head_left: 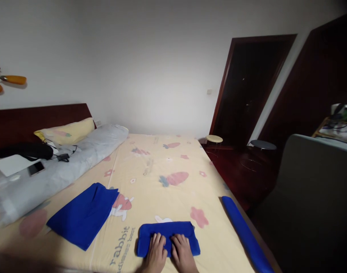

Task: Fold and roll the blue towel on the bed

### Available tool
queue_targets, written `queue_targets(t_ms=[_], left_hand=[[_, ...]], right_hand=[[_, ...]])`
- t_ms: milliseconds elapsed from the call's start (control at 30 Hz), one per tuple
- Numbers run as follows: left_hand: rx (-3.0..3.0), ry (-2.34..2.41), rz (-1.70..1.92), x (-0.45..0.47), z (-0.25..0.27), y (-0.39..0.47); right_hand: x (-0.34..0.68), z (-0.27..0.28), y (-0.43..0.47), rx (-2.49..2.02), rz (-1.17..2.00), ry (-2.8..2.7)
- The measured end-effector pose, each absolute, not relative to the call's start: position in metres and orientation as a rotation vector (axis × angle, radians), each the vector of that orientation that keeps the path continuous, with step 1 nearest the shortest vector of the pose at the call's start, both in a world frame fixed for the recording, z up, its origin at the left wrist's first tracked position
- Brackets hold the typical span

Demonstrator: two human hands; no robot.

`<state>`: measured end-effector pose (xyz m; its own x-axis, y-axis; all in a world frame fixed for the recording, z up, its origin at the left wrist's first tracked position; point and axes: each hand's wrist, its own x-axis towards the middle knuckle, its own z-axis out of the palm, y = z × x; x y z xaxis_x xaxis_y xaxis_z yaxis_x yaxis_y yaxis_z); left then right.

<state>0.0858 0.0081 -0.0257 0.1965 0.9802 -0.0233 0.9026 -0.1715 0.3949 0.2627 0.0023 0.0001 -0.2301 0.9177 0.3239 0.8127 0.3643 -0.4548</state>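
Observation:
A blue cloth, folded into a flat, thick rectangle, lies on the bed's near edge. Bent fingers of my left hand grip its near side a little left of the middle. Close beside it, my right hand also has curled fingers on the cloth, right of the middle. Both thumbs point inward, and the cloth under my palms is hidden. To the left, a second blue cloth is spread in a flat, slanted shape. Along the right edge of the bed runs a long, narrow blue bundle.
The bed has a yellow sheet with carrots and rabbits. A grey rolled quilt carries a phone, a black bag and a charger. Two stools, one yellow, one dark, and a grey panel stand right.

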Motion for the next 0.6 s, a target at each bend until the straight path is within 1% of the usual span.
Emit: queue_targets(t_ms=[200, 400, 500, 600], left_hand=[[2.073, 1.940, 0.168, 0.043, -0.011, 0.008], [2.041, 2.056, 0.052, 0.018, -0.002, 0.005], [2.059, 2.026, 0.055, 0.017, 0.000, 0.006], [2.070, 1.938, 0.088, 0.013, 0.008, 0.004]], right_hand=[[0.301, -0.010, 0.008, -1.459, 0.251, -1.941], [0.326, -0.025, 0.016, -1.412, 0.375, -1.783], [0.325, -0.025, 0.019, -1.424, 0.438, -1.740], [0.327, -0.025, 0.015, -1.394, 0.437, -1.778]])
